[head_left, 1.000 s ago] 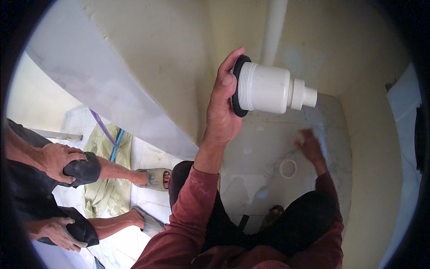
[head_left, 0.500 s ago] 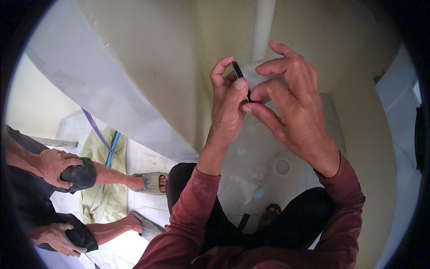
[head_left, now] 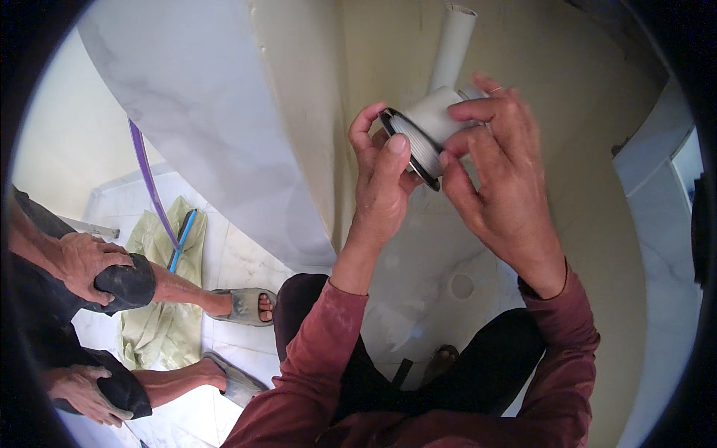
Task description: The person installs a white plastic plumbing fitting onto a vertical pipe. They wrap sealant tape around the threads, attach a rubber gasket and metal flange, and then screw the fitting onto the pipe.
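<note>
1. Left hand [head_left: 382,183] is closed on the black ring [head_left: 427,178] of a white fitting [head_left: 431,113], thumb on the near side.
2. Right hand [head_left: 502,164] is half open, its fingers curved along the fitting's other side; whether they grip it, I cannot tell.
3. Held up between both hands, the fitting is tilted, smooth-bodied, with a ridged band next to the ring.
4. Behind it rises a pale pipe [head_left: 454,48].
5. Below, a round hole [head_left: 461,287] marks the floor [head_left: 399,317].
</note>
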### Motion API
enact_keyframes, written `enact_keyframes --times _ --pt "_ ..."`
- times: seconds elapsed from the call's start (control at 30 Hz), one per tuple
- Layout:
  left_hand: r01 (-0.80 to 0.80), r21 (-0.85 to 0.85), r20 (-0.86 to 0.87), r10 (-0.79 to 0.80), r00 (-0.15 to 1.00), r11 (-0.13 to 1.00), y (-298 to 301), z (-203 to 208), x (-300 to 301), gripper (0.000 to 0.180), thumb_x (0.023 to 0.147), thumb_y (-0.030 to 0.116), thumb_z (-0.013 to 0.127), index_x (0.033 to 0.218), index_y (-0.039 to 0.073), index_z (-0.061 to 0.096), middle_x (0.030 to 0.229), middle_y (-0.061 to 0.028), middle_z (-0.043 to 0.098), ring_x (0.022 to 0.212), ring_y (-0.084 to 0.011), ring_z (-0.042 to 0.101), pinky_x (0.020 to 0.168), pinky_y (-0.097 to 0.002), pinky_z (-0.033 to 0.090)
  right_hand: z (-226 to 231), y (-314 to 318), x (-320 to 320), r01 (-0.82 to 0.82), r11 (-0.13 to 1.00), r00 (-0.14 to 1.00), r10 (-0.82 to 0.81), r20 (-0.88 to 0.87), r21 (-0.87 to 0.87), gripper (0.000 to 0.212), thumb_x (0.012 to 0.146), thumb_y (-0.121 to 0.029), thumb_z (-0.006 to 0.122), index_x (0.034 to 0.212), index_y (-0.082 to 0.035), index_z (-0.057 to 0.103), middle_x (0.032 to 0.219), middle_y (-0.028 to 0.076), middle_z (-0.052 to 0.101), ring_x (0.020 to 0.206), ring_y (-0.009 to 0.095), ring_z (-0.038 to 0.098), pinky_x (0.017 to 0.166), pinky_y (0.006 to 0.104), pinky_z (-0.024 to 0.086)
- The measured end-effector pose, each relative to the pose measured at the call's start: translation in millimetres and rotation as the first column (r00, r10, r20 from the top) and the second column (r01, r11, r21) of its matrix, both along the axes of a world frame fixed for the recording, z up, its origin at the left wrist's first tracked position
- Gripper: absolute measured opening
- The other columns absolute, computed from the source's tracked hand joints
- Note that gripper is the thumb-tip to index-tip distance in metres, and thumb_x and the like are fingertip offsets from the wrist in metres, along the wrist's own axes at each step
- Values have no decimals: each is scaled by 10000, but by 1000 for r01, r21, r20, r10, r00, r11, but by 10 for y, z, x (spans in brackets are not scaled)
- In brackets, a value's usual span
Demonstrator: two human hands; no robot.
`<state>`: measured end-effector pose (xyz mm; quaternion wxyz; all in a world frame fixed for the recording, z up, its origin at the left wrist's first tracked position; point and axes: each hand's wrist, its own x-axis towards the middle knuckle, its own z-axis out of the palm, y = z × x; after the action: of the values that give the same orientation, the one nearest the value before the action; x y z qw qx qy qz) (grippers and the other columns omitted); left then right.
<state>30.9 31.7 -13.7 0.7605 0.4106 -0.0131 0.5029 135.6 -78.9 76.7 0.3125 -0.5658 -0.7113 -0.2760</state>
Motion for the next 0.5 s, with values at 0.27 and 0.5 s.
enact_keyframes --times 0.27,0.5 --pt "-184 27 -98 186 978 983 -61 85 -45 771 917 318 730 1482 173 226 1383 -135 356 1222 -238 491 915 -374 541 -73 163 167 104 970 994 -109 9 222 195 736 -26 724 882 -20 595 1075 130 593 1047 335 612 853 448 482" --pt "-548 755 -63 871 487 361 -64 23 -10 725 841 157 775 1414 50 345 1379 -142 355 1256 -302 453 1036 -452 445 -372 317 538 286 943 950 -256 -179 171 189 841 -53 688 992 -7 584 1035 152 586 867 326 648 726 414 536"
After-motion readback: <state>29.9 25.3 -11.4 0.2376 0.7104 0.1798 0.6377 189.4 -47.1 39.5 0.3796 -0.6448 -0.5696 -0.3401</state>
